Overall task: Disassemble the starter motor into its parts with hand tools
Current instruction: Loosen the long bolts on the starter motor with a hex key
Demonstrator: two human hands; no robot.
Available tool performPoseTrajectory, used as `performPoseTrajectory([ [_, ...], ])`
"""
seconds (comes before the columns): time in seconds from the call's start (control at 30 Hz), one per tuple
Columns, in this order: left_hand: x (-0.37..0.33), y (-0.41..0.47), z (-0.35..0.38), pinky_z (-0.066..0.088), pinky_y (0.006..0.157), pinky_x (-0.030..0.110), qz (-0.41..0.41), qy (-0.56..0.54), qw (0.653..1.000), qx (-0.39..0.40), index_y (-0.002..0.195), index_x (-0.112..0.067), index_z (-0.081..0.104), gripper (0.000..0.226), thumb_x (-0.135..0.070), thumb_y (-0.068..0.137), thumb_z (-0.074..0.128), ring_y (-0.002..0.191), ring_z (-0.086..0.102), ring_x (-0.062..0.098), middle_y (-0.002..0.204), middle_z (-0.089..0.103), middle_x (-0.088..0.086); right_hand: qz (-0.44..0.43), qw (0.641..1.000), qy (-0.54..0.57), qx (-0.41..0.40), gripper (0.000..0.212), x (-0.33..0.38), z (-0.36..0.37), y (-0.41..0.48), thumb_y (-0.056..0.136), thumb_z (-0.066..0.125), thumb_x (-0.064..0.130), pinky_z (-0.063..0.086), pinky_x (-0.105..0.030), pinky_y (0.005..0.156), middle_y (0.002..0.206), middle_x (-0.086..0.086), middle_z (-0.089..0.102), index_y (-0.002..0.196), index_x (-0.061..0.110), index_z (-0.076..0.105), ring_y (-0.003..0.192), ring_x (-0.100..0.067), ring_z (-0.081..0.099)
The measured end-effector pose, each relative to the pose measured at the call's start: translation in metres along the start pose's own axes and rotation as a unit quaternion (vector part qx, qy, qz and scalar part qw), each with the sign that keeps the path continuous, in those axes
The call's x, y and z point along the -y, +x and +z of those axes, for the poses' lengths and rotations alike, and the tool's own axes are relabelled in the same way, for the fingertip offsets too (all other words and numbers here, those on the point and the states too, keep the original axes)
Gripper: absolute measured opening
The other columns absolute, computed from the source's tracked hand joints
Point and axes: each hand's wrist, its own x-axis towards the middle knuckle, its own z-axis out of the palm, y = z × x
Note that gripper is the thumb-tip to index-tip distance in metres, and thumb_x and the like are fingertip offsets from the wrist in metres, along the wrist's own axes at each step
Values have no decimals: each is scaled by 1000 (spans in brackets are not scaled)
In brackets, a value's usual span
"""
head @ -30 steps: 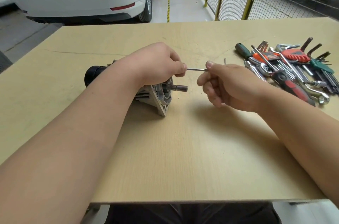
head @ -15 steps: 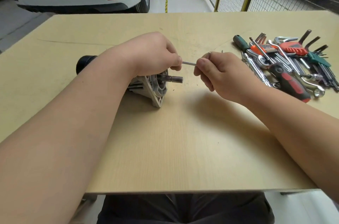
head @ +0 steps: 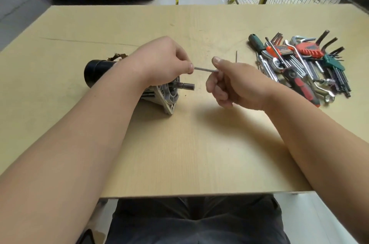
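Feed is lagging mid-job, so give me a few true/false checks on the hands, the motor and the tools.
1. The left hand and right hand both pinch one thin rod. True.
2. The motor stands upright on its flange. False: it lies on its side on the table, with its shaft pointing right.
3. The tools lie to the right of the motor. True.
4. The right hand grips a screwdriver. False: it holds only the rod.
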Motion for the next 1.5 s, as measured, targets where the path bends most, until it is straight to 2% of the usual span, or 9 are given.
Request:
performPoseTrajectory([
  [0.13, 1, 2, 0, 30, 36, 11, 12, 0, 1000, 15, 77, -30, 69, 14, -36, 88, 61, 40, 48, -8, 43, 52, -25, 7, 1000, 22, 20, 43, -5, 4, -1, 100, 40, 25, 31, -21, 41, 46, 1, 33, 60, 14, 55, 44, -16, 28],
  [0.4, -2, 3, -1, 30, 39, 18, 9, 32, 999, 35, 81, -31, 70, 23, -37, 93, 51, 41, 46, -3, 39, 48, -22, 29, 999, 30, 7, 51, 0, 9, 0, 99, 37, 26, 29, -22, 41, 43, -3, 27, 51, 17, 49, 41, -17, 25],
  [0.57, 1, 1, -1, 46, 57, 27, 16, 45, 998, 30, 85, -32, 71, 25, -42, 93, 49, 59, 57, 5, 60, 62, -11, -31, 983, -175, -41, 50, -2, 7, 6, 99, 39, 29, 32, -24, 43, 41, 7, 37, 50, 20, 44, 39, -16, 33],
  [0.87, 2, -2, -1, 41, 57, 25, 16, 44, 999, 22, 87, -31, 70, 22, -42, 92, 51, 63, 54, 3, 64, 61, -10, -272, 798, -522, -129, 36, -4, 5, 12, 95, 41, 28, 21, -28, 48, 48, 2, 35, 62, 11, 43, 42, -21, 31],
  [1.07, 3, -2, -1, 40, 54, 27, 19, 36, 999, 25, 82, -30, 68, 23, -43, 91, 51, 53, 49, 6, 60, 58, -7, -400, 682, -598, -131, 40, 10, -5, 19, 93, 44, 21, 36, -31, 41, 48, -12, 41, 59, 1, 47, 40, -31, 39],
  [1.17, 4, -2, -2, 36, 51, 26, 18, 27, 999, 24, 76, -30, 65, 25, -43, 91, 51, 48, 46, 4, 55, 54, -8, -354, 739, -558, -132, 39, 11, -2, 17, 94, 45, 25, 32, -27, 44, 49, -6, 43, 62, 4, 51, 43, -27, 39],
  [1.3, 2, -2, -3, 32, 48, 24, 12, 28, 999, 22, 75, -30, 63, 24, -43, 92, 52, 46, 46, 3, 55, 54, -8, -112, 976, -187, -26, 42, 14, 3, 16, 92, 38, 39, 35, -18, 47, 47, 4, 40, 56, 18, 50, 45, -12, 37],
  [1.4, 2, -4, -3, 33, 46, 23, 13, 32, 999, 33, 77, -30, 65, 21, -42, 91, 54, 47, 47, 2, 55, 55, -8, 13, 995, -35, 90, 44, 20, -2, 20, 95, 41, 31, 23, -20, 42, 50, 5, 25, 55, 18, 54, 45, -13, 22],
  [1.5, 2, -7, -4, 39, 51, 23, 8, 18, 999, 31, 80, -30, 68, 22, -42, 90, 52, 53, 52, 2, 61, 60, -9, -18, 985, -136, 106, 48, 26, -4, 21, 99, 40, 22, 23, -21, 42, 51, 2, 28, 53, 22, 56, 45, -14, 24],
])
